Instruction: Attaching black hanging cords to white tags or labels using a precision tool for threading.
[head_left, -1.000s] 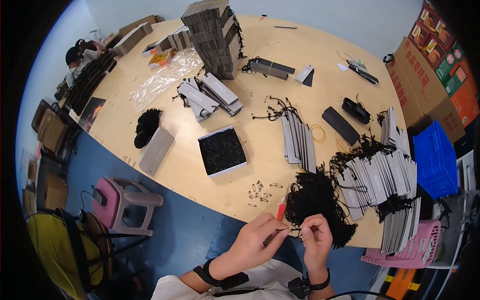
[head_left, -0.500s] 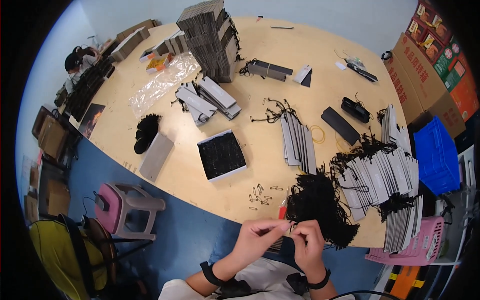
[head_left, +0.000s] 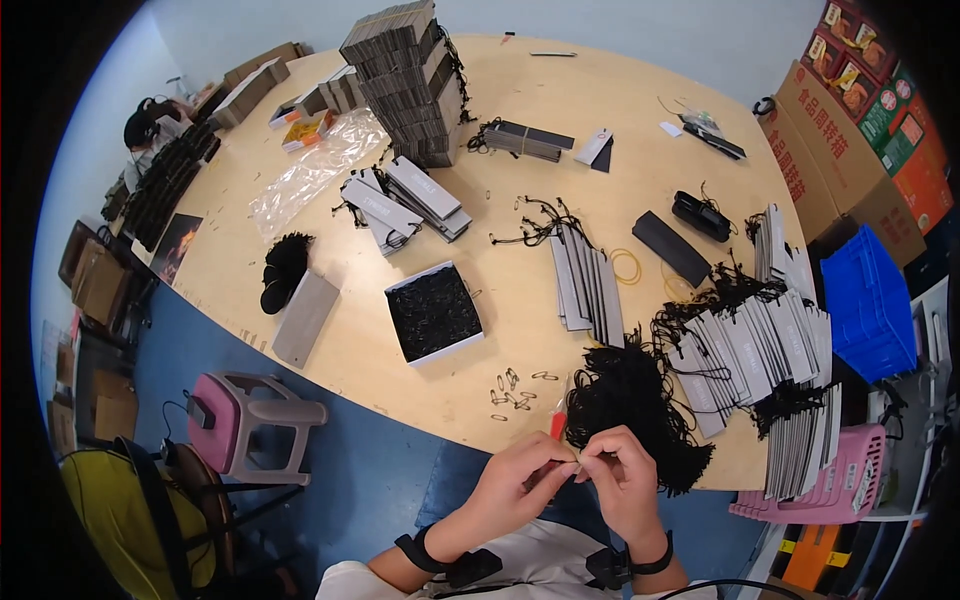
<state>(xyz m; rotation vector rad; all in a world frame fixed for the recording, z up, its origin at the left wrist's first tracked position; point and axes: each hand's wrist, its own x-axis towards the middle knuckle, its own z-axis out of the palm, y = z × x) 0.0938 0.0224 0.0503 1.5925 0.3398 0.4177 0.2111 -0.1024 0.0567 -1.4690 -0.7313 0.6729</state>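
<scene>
At the table's near edge my left hand [head_left: 518,482] and my right hand [head_left: 622,478] meet fingertip to fingertip. Both are closed in a pinch, and whatever lies between the fingertips is too small to make out. Just beyond them a red-handled tool [head_left: 558,424] rests on the wood. A thick heap of black cords [head_left: 625,400] lies beside my right hand. Several small safety pins [head_left: 512,392] are scattered on the table past my left hand. Farther off stands a white box [head_left: 447,352] filled with small black pieces.
Grey hang tags with black strings lie in a fanned pile [head_left: 745,350] at right and a row [head_left: 585,285] nearer the middle. A tall stack of grey tags [head_left: 405,95] stands at the back. A blue crate [head_left: 868,300] is right of the table, a pink stool [head_left: 220,415] left.
My hands have come closer together, with the left fingers now curled and touching the right fingertips. The whole view has shifted slightly.
</scene>
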